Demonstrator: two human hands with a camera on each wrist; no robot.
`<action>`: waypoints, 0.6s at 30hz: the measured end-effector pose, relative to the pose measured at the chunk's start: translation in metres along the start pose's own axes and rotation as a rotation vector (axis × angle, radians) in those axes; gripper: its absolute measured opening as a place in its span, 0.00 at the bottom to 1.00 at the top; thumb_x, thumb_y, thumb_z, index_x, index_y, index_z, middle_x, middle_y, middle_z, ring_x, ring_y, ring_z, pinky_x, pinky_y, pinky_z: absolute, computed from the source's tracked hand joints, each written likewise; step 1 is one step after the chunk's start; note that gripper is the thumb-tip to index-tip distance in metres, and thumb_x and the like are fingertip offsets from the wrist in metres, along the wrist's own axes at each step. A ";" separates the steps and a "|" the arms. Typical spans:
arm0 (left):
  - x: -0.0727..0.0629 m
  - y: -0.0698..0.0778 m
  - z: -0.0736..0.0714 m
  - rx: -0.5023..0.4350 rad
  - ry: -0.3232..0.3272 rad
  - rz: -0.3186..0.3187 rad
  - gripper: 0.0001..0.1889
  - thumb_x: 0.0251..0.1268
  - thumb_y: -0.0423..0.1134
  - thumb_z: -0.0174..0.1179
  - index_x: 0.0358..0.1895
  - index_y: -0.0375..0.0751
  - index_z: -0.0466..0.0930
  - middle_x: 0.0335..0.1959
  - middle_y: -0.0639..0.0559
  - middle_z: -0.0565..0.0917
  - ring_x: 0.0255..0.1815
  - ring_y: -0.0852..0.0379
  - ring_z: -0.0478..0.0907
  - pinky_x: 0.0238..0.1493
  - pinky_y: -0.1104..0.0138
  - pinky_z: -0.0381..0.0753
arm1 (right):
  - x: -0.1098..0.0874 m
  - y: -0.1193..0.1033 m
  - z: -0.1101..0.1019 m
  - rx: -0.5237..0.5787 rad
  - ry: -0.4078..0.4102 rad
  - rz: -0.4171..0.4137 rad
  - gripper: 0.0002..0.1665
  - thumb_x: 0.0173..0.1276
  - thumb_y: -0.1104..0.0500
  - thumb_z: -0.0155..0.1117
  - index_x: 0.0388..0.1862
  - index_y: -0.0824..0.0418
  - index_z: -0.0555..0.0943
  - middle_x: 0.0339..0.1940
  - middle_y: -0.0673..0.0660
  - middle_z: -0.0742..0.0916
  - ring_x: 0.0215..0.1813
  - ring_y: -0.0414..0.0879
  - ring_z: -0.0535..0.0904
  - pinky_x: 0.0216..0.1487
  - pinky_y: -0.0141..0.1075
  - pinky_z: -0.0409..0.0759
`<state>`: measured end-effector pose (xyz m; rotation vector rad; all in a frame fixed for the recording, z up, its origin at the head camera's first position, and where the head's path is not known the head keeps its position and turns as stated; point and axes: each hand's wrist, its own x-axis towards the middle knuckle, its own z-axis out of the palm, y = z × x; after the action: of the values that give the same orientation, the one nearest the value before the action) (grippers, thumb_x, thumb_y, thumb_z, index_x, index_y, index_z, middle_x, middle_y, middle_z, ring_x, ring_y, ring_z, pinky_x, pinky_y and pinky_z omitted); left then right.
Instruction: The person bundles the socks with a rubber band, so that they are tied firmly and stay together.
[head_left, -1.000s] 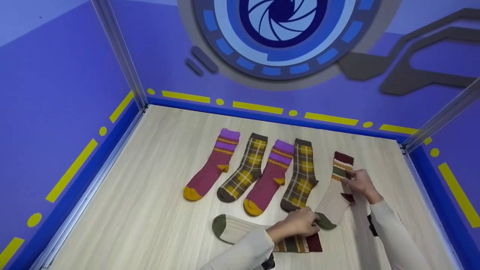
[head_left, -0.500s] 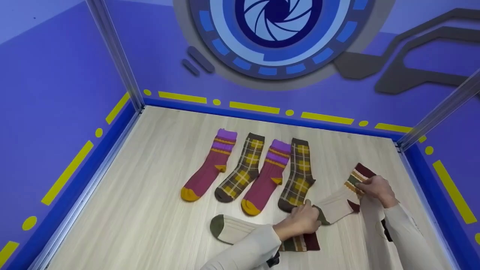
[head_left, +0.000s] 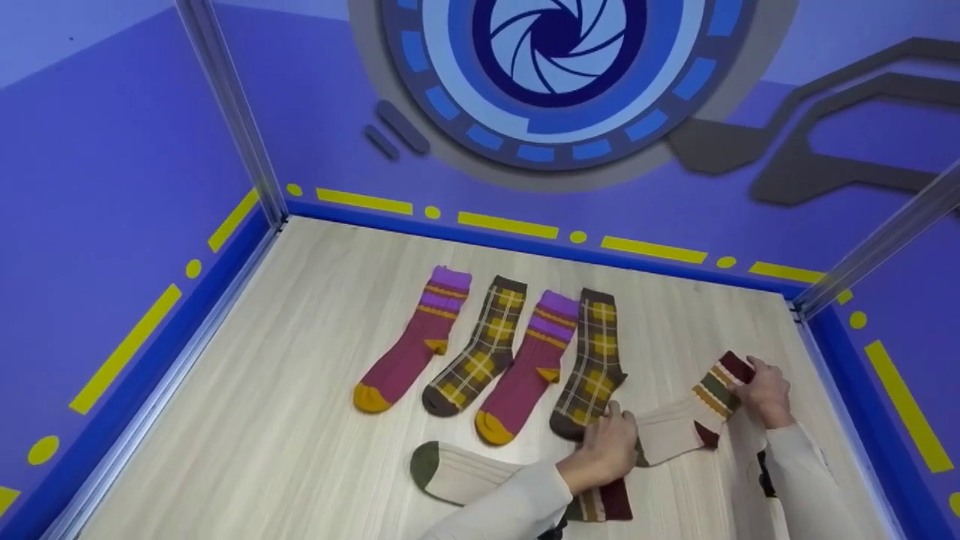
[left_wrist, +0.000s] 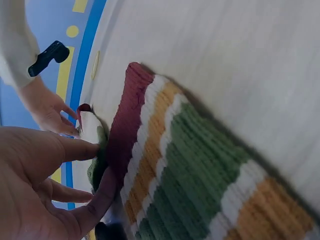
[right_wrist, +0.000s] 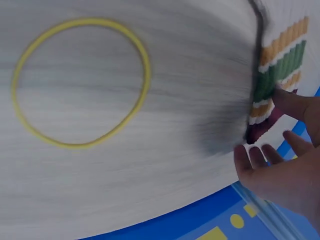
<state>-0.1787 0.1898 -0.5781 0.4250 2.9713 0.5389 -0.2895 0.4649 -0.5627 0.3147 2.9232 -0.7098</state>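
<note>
In the head view a cream sock with a striped cuff and maroon heel lies at the right, toe to the left. My left hand is at its green toe; in the left wrist view that hand's thumb and fingers close round the toe. My right hand is beside the cuff. Its thumb lies against the cuff and its other fingers stand spread apart from it. A matching cream sock lies under my left forearm, its middle hidden by the sleeve.
Two maroon-and-purple socks alternate with two brown plaid socks in a row behind my left hand. A yellow ring shows in the right wrist view. Blue panels enclose the wooden tabletop.
The cream sock's cuff has swung right and toward me with my right hand, turning the sock more crosswise. My right fingers have spread at the cuff. The left hand stays at the toe.
</note>
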 end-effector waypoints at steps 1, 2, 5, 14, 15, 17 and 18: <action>0.000 0.002 0.001 0.007 0.003 0.002 0.13 0.60 0.42 0.70 0.44 0.44 0.81 0.45 0.53 0.76 0.28 0.57 0.79 0.24 0.67 0.76 | 0.000 0.002 -0.003 0.000 -0.029 0.000 0.43 0.68 0.65 0.64 0.74 0.80 0.55 0.68 0.87 0.64 0.68 0.82 0.61 0.71 0.68 0.61; 0.001 0.003 0.002 0.011 0.010 0.007 0.12 0.59 0.41 0.70 0.43 0.44 0.81 0.44 0.52 0.77 0.28 0.57 0.79 0.24 0.67 0.76 | 0.000 0.002 -0.007 0.005 -0.060 0.004 0.43 0.68 0.65 0.63 0.74 0.80 0.55 0.68 0.87 0.65 0.68 0.81 0.61 0.71 0.69 0.60; 0.001 0.001 0.003 0.016 0.041 0.032 0.11 0.57 0.39 0.71 0.41 0.43 0.81 0.38 0.52 0.79 0.29 0.55 0.81 0.24 0.66 0.77 | -0.003 0.002 -0.010 0.027 -0.124 0.030 0.42 0.69 0.63 0.62 0.75 0.77 0.55 0.69 0.84 0.66 0.68 0.81 0.61 0.69 0.71 0.60; -0.005 -0.004 0.005 -0.186 0.095 0.099 0.12 0.55 0.32 0.67 0.41 0.46 0.77 0.31 0.52 0.83 0.24 0.57 0.79 0.19 0.66 0.68 | -0.015 0.001 -0.004 0.035 -0.060 -0.027 0.35 0.67 0.67 0.61 0.72 0.74 0.63 0.66 0.85 0.69 0.63 0.81 0.66 0.66 0.69 0.66; -0.007 -0.005 0.005 -0.221 0.100 0.101 0.14 0.56 0.31 0.66 0.44 0.47 0.78 0.32 0.52 0.84 0.24 0.58 0.78 0.20 0.67 0.68 | -0.017 0.001 -0.002 0.032 -0.042 -0.047 0.35 0.66 0.68 0.61 0.71 0.74 0.64 0.65 0.85 0.70 0.63 0.80 0.67 0.66 0.68 0.68; -0.010 -0.007 0.005 -0.285 0.110 0.104 0.18 0.57 0.30 0.65 0.51 0.50 0.80 0.34 0.53 0.86 0.25 0.59 0.77 0.21 0.68 0.68 | -0.020 0.001 0.002 0.023 -0.018 -0.076 0.35 0.62 0.72 0.59 0.69 0.75 0.66 0.64 0.84 0.72 0.63 0.78 0.69 0.64 0.66 0.71; -0.012 -0.008 0.005 -0.321 0.116 0.105 0.21 0.57 0.30 0.65 0.54 0.52 0.80 0.36 0.53 0.86 0.25 0.60 0.76 0.21 0.69 0.68 | -0.022 0.002 0.005 0.010 -0.004 -0.086 0.35 0.60 0.73 0.59 0.68 0.75 0.68 0.63 0.84 0.74 0.62 0.78 0.70 0.63 0.66 0.72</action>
<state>-0.1681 0.1810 -0.5846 0.5346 2.9021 1.0644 -0.2671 0.4607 -0.5641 0.1897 2.9454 -0.7351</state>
